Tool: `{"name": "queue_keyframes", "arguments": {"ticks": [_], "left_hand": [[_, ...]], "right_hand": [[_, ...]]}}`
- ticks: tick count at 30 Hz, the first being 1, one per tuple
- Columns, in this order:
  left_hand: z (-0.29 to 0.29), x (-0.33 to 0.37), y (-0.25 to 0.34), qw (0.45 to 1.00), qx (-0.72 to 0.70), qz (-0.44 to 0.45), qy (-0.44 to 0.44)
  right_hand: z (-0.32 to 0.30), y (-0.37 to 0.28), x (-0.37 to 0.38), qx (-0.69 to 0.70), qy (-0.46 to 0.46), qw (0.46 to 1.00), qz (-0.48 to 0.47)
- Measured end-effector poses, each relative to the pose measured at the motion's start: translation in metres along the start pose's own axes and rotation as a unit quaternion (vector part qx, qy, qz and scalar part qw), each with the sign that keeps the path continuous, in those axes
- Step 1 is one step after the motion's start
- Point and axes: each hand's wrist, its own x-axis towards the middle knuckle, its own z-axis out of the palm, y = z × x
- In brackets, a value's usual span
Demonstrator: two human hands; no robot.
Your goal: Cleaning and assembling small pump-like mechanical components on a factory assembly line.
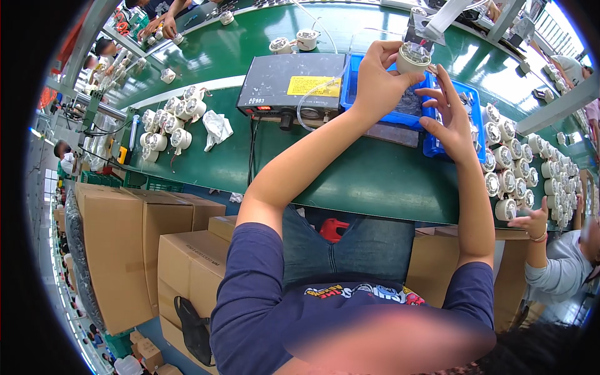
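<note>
My left hand (pixel 382 84) grips a white round housing (pixel 414 57) with a clear, glassy top, thumb and fingers around its side. The housing is held up at the far side of the bench, just below a dark metal block (pixel 419 30) on a white arm. My right hand (pixel 451 115) is beside it with fingers spread; its index fingertip comes close to the housing's right side, and I cannot tell if it touches. Beneath my hands are a blue bin (pixel 395 119) and a second blue bin (pixel 433 149) with small parts in it.
A black control box (pixel 275 81) with a lit red switch and clear tube stands left of the bins. White housings cluster left (pixel 181 139) and in rows right (pixel 505 209), near another person's hand (pixel 531 222). A crumpled white cloth (pixel 217 130) lies on the green bench (pixel 381 181). Cardboard boxes (pixel 115 250) stand left.
</note>
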Motion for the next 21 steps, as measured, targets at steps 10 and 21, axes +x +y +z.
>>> {"name": "queue_keyframes", "arguments": {"ticks": [10,21], "left_hand": [[0.0,0.0,0.002,1.0,-0.001,-0.001,-0.003],[0.009,-0.014,0.013,0.999,-0.037,-0.006,0.018]], "right_hand": [[-0.002,0.002,0.001,0.002,-0.002,1.0,-0.001],[-0.006,0.005,0.002,0.11,0.035,0.993,-0.008]]}}
